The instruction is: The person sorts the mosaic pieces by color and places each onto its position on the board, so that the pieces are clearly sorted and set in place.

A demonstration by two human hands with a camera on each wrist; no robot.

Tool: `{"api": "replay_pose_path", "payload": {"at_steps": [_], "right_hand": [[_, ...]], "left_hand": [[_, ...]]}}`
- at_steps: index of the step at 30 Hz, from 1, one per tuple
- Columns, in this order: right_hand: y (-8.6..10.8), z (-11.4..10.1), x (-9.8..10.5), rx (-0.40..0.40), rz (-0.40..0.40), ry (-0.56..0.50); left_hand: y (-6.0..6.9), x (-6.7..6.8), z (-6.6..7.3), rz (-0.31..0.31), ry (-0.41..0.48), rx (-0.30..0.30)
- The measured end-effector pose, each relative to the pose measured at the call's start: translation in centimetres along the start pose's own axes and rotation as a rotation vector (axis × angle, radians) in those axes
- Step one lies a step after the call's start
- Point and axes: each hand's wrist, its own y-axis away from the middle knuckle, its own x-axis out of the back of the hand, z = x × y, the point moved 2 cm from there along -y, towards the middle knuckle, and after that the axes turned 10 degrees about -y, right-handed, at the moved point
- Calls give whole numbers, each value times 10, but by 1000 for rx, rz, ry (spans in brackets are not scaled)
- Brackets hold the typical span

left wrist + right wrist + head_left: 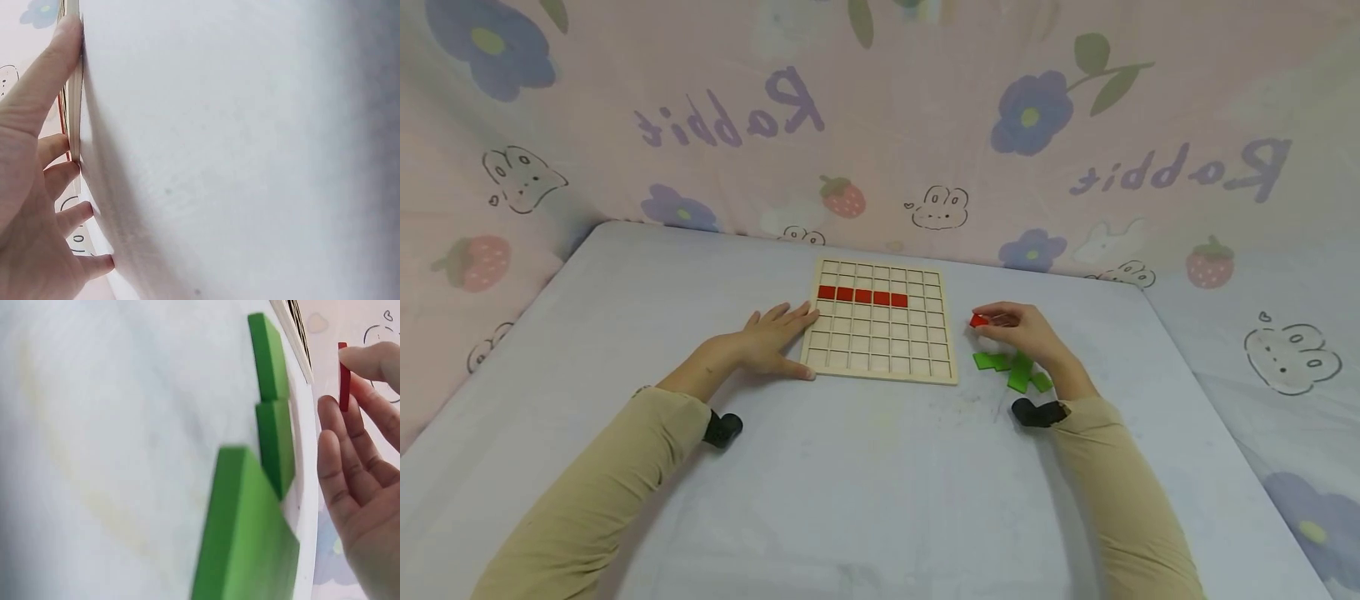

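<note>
A wooden grid board (880,358) lies on the white table, with a row of several red square tiles (863,297) set in its upper part from the left edge. At the board's left edge, my left hand (767,342) rests with fingers spread and touches the rim, as the left wrist view also shows. My right hand (1022,327) pinches a red tile (344,378) between thumb and finger, right of the board. Just below that hand, several green tiles (1019,372) lie loosely on the table, some touching; the right wrist view shows them close up.
A fabric backdrop (880,125) with rabbits, flowers and strawberries rises behind the table (850,483). Black wrist-worn devices (724,429) sit by both sleeve cuffs, and the right one (1036,413) is near the green tiles.
</note>
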Motion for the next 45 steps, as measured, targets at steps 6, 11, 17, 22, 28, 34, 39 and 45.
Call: {"api": "replay_pose_path", "payload": {"at_steps": [6, 11, 17, 22, 28, 34, 39, 45], "right_hand": [[-11, 7, -4, 33, 2, 2], [-14, 4, -9, 34, -5, 0], [-20, 1, -14, 36, -8, -15], [-26, -3, -19, 39, -8, -32], [-32, -6, -27, 51, -13, -37], [-38, -7, -32, 76, -17, -32], [-44, -8, -36, 50, -18, -19], [-48, -15, -39, 41, -27, -1]], "left_hand": [[-1, 1, 1, 1, -9, 1], [0, 1, 1, -2, -12, 6], [0, 1, 1, -7, -1, 2], [0, 1, 0, 1, -5, -10], [1, 1, 0, -6, -6, -1], [2, 1, 1, -10, -8, 2], [0, 1, 0, -10, -10, 3], [0, 0, 0, -9, -11, 6]]}}
